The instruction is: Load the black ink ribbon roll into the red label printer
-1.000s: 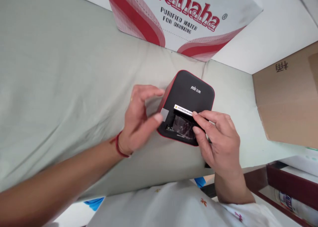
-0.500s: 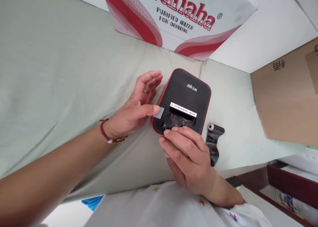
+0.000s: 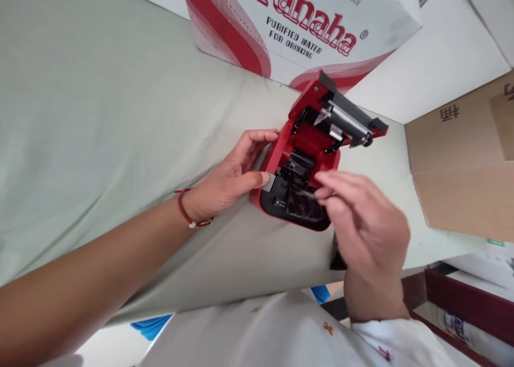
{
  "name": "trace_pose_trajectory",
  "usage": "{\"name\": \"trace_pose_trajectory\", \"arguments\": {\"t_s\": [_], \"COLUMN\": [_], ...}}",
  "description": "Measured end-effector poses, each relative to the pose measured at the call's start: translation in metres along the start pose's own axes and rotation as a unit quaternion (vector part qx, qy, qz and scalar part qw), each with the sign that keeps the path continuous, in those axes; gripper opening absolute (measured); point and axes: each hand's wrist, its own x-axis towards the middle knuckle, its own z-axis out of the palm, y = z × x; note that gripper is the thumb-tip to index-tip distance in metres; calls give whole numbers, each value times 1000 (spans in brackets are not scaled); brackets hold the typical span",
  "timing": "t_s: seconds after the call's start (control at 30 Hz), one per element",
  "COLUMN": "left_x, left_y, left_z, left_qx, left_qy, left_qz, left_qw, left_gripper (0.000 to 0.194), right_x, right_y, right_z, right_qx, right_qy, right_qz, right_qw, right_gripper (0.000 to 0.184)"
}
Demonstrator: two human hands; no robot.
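The small red and black printer [image 3: 295,222] sits on the pale green cloth with its lid [image 3: 307,102] tilted up. My left hand [image 3: 236,177] grips its left side, thumb on the grey corner button [image 3: 269,182] and fingers along the red wall. Inside the red bay lies a dark roll [image 3: 299,163], from which shiny black film [image 3: 303,201] runs over the front edge. My right hand [image 3: 361,222], slightly blurred, hovers at the bay's right side with thumb and fingertips pinched together; what they hold, if anything, is not clear. A piece of loose black film [image 3: 338,257] shows partly behind the right wrist.
A white and red water carton [image 3: 297,40] stands behind the printer, close to the raised lid. At the right is a brown cardboard box [image 3: 461,169]. A dark red shelf [image 3: 466,297] holding a white bottle lies at the lower right.
The printer's lid has swung up, exposing the bay and roll. My right hand has moved up and right from the front edge. My left thumb stays on the grey button.
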Motion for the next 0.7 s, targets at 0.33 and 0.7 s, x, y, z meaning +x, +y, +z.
{"name": "trace_pose_trajectory", "arguments": {"t_s": [0.33, 0.7], "left_x": [2, 4], "left_y": [-6, -6], "left_z": [0, 1], "left_qx": [-44, -51], "left_qy": [1, 0], "left_qz": [-12, -13], "left_qw": [999, 999], "left_gripper": [66, 65], "right_x": [76, 70], "right_y": [16, 25], "right_z": [16, 24], "right_qx": [-365, -312], "right_qy": [-283, -207], "right_qz": [70, 114], "right_qw": [884, 920], "right_gripper": [24, 31]}}
